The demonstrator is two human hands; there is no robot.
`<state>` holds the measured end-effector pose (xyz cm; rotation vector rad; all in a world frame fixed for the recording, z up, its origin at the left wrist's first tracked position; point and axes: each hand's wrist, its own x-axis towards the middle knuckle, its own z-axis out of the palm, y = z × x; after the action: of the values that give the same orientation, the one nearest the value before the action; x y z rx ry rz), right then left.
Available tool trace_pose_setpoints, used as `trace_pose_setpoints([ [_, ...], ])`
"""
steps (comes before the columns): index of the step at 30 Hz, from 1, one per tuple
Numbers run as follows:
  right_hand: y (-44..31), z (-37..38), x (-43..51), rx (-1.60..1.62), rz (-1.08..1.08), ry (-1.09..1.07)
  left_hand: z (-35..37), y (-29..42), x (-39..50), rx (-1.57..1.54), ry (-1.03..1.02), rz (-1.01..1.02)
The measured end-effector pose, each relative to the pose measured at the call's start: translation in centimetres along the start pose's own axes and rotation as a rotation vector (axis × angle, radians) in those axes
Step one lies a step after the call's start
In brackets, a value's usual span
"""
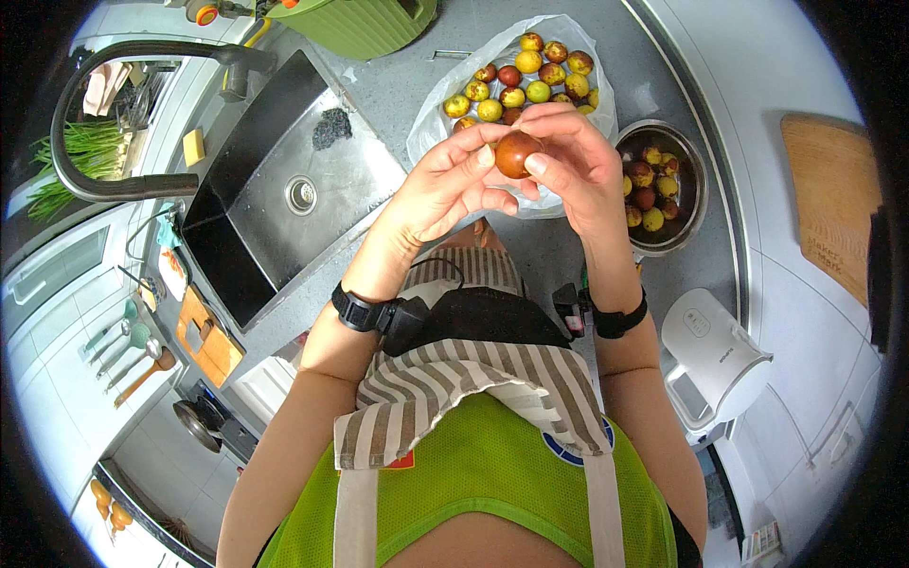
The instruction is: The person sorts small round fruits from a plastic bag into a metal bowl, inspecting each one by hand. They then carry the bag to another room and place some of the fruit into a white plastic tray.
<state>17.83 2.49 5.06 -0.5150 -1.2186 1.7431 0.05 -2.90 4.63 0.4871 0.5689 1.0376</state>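
Observation:
Between the fingertips of both hands is a reddish-brown jujube (pixel 518 155), held above the near edge of a plastic bag. My left hand (pixel 454 177) touches its left side with thumb and fingers, while my right hand (pixel 575 160) pinches it from the right. Yellow, green and brown jujubes (pixel 528 62) lie spread on the white translucent plastic bag (pixel 433 92) just beyond my hands. More jujubes (pixel 643 174) sit inside a stainless steel bowl (pixel 699 206), to the right of my right hand. My fingers hide part of the bag and its fruit.
A metal sink (pixel 284 149) with a black faucet (pixel 60 135) is at the left. A green plastic basket (pixel 355 25) stands at the back. On the right are a white electric kettle (pixel 710 355) and a wooden cutting board (pixel 827 199) by the wall.

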Motion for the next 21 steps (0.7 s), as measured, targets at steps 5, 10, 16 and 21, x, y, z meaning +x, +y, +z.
trace_pose_setpoints([
  [5, -1.4, 0.5, 0.1, -0.073, -0.045, 0.037, 0.6, -0.1, 0.0, -0.104, -0.032, 0.005],
  [10, -2.8, 1.6, 0.4, -0.257, -0.100, 0.080, 1.0, -0.7, -0.1, -0.361, -0.110, 0.036],
  [16, -3.6, 2.5, 0.4, -0.241, -0.064, 0.152, 1.3, -0.5, 0.0, -0.373, -0.177, 0.057],
  [21, -3.5, 2.4, 0.5, -0.151, -0.108, 0.101, 2.3, 0.3, 0.1, -0.225, -0.092, 0.149],
])
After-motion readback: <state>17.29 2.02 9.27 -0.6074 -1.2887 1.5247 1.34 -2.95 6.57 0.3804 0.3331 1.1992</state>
